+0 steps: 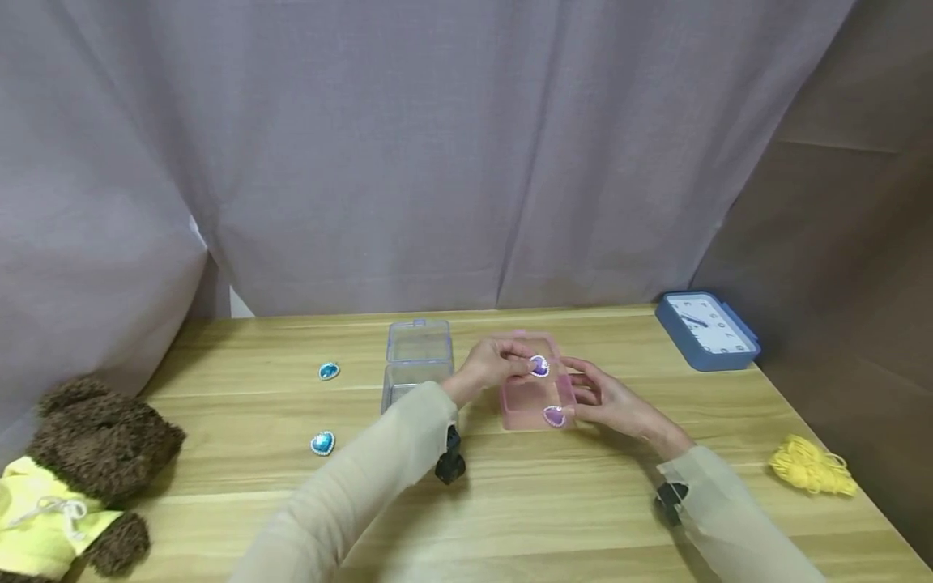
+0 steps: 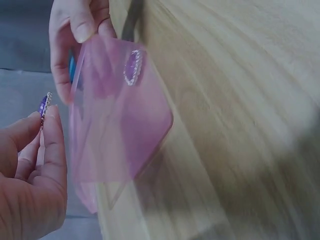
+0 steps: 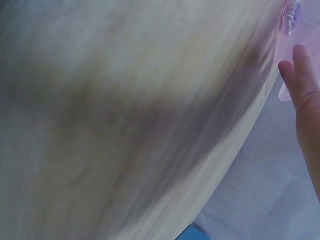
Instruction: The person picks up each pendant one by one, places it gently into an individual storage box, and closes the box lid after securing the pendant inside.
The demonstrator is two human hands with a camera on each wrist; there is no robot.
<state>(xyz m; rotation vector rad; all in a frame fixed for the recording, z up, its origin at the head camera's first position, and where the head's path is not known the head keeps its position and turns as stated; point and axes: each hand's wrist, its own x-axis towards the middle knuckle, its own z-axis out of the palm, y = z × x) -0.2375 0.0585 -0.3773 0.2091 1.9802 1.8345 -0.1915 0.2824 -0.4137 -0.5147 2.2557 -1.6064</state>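
Okay so we've got a wooden table with a flat, smooth top, and anything small that drops on it could bounce or skid somewhere annoying. The left sleeve runs across the front of the clear box, so we'd worry about it nudging that box if the arm swings back. The pink box stands just right of it, lid folded back, and it looks thin and light, so our guess is a knock would make it slide or tip. The right hand grips its right side, fingers bent against the wall and thumb toward the near corner; tug that sideways and the whole box probably goes too. The left hand hangs over the box, pinching a purple gem between thumb and fingertips, and that's what we'd watch most: not much contact on a beaded rim, so a small twist could pop it out. The other purple gem is at the near right corner by that right thumb; we can't tell whether it's inside or outside, but a shifting thumb might knock it. The far blue gem and near blue gem lie well off left, probably fine unless the sleeve sweeps them
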